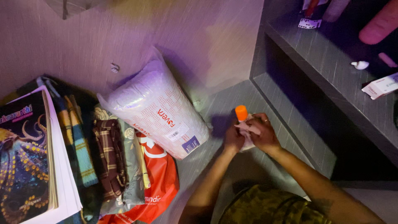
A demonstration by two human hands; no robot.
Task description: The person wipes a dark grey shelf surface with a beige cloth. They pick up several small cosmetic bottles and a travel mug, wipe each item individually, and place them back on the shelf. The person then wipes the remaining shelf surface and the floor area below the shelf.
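Left hand: my left hand (233,139) is closing its grip around the lower part of a small bottle, fingers curled tight against it.
Right hand: my right hand (260,132) is pressing a pale cloth (247,129) onto the bottle's side; its grip is wrapping both cloth and bottle, a ring showing on one finger.
Bottle: the orange-capped bottle (241,113) is standing upright between my two hands, just above the grey floor (232,99), only its cap and a strip of body showing. The light is dim, so I cannot tell its body colour for sure.
Beside my left hand: a clear plastic-wrapped package (155,105) with red lettering is leaning against the wall (124,33), close to the bottle but not touching it.
Farther left: an orange bag (159,182) is lying under the package, next to folded plaid cloths (108,159) and a book with an octopus cover (23,161).
To my right: a dark shelf unit (327,66) is carrying a small white thing (360,64) and a flat carton (381,86), well apart from my hands.
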